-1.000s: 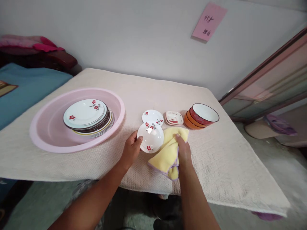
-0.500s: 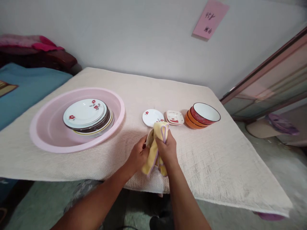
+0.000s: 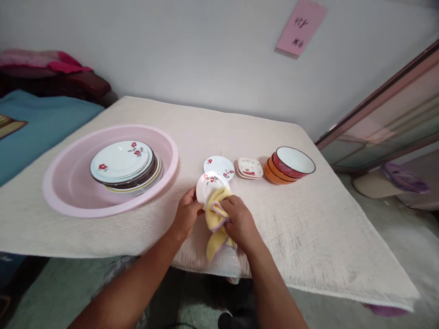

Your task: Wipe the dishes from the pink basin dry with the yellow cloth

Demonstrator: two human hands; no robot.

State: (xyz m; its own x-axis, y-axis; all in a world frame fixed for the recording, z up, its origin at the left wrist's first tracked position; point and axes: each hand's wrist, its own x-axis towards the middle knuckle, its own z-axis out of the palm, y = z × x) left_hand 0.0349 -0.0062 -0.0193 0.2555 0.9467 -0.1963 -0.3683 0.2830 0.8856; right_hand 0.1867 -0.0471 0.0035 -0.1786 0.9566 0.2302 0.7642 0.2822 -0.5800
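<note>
My left hand (image 3: 188, 211) grips the left edge of a small white plate (image 3: 207, 185) with red flowers, its face tilted up toward me. In my right hand (image 3: 239, 219) is a bunched yellow cloth (image 3: 216, 210) with purple edging, pressed against the plate's lower right part; one end of the cloth hangs below. Just behind the held plate lies another flowered saucer (image 3: 219, 165) on the table. Beside that sits a short stack of square cream dishes (image 3: 250, 167) with a red print.
To the left, a pink basin (image 3: 68, 187) holds a stack of plates (image 3: 120, 160). Stacked orange and red bowls (image 3: 290, 165) stand at the right. A cream cloth covers the table (image 3: 308, 228), whose front edge is close to me. A wall rises behind.
The small plate has turned from edge-on to face-up, showing its flowers. My left hand has shifted slightly left, and the cloth has moved down across the plate's face.
</note>
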